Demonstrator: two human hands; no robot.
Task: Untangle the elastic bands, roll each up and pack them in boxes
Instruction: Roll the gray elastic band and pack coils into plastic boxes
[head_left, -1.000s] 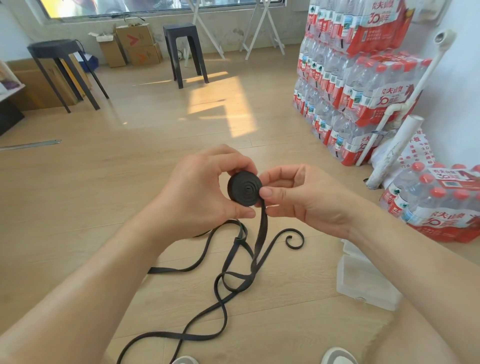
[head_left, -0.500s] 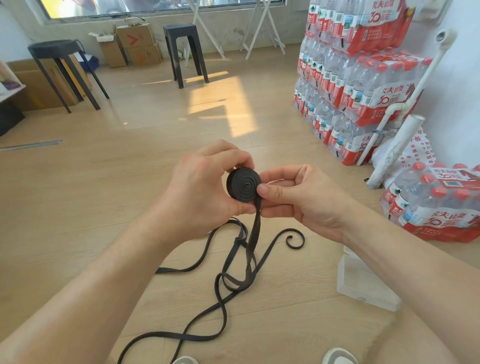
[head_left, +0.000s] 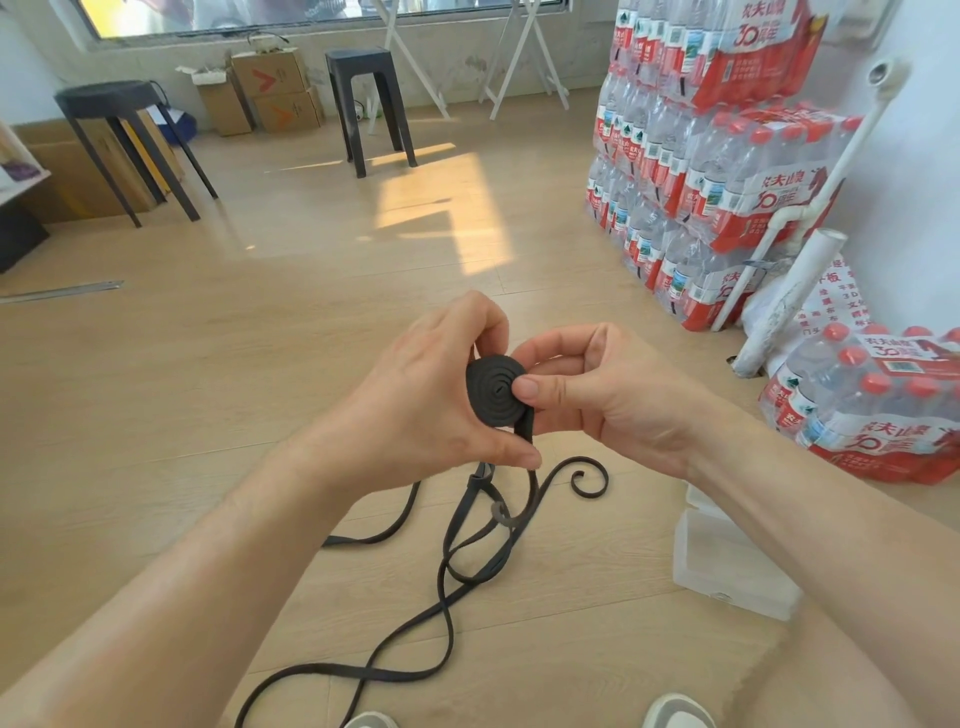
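**Head view.** Both hands work above the floor (head_left: 260, 364), mid-frame. The left hand (head_left: 415, 410) grips the rolled band (head_left: 491, 392) by its rim, thumb underneath. The right hand (head_left: 613, 400) pinches the roll, thumb flat on the spiral face, the other fingers (head_left: 561, 343) curled behind. The loose tail (head_left: 447, 587) drops from the roll's lower right to the floor, lying in crossed loops w/ one curled end. The clear box (head_left: 727, 561) sits on the floor to the right, toward the wall w/ the water packs (head_left: 717, 197).

Step, as I read it: winding. I'd keep the tail taut, feed it flat w/o twist, and hold thumb pressure on the face so the turns don't telescope.

Vs. 0.5 s ago: the roll is slightly lower, the left thumb has shifted beneath it, and the floor loops are drawn in a little. The curled end is unmoved.
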